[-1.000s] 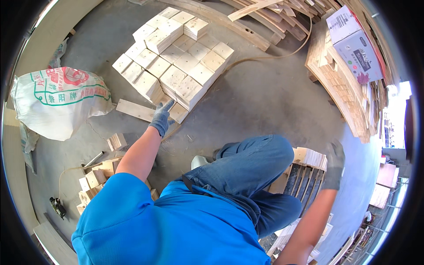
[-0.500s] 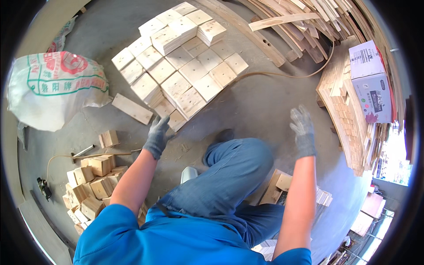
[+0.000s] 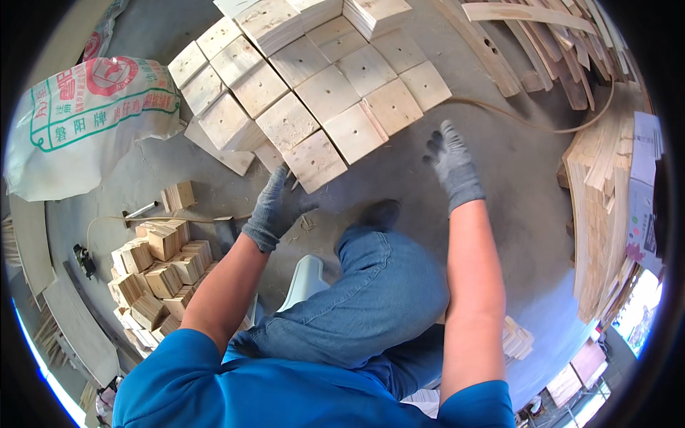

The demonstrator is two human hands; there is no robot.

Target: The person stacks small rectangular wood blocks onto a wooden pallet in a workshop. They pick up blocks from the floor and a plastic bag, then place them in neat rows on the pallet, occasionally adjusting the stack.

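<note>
Square wooden blocks with small dark marks on their tops form a large stepped stack (image 3: 325,96) in front of me. My left hand (image 3: 275,214), in a grey knit glove, is at the near left corner of the stack, beside the corner block (image 3: 315,161). Its fingers point up toward that block with the thumb apart, and no object shows in it; I cannot tell if the fingertips touch the wood. My right hand (image 3: 455,165), gloved alike, hovers off the right side of the stack with fingers spread and holding nothing.
A white printed sack (image 3: 93,128) lies left of the stack. Bundled wooden pieces (image 3: 163,267) are heaped at lower left, near a hammer-like tool (image 3: 140,210). A hose (image 3: 528,125) crosses the floor toward long boards (image 3: 492,53). Stacked slats (image 3: 603,192) and a carton (image 3: 643,192) stand right.
The view has shifted closer to the stack. My right hand has moved inward, toward the stack's right side. My left hand has come closer to the near corner block.
</note>
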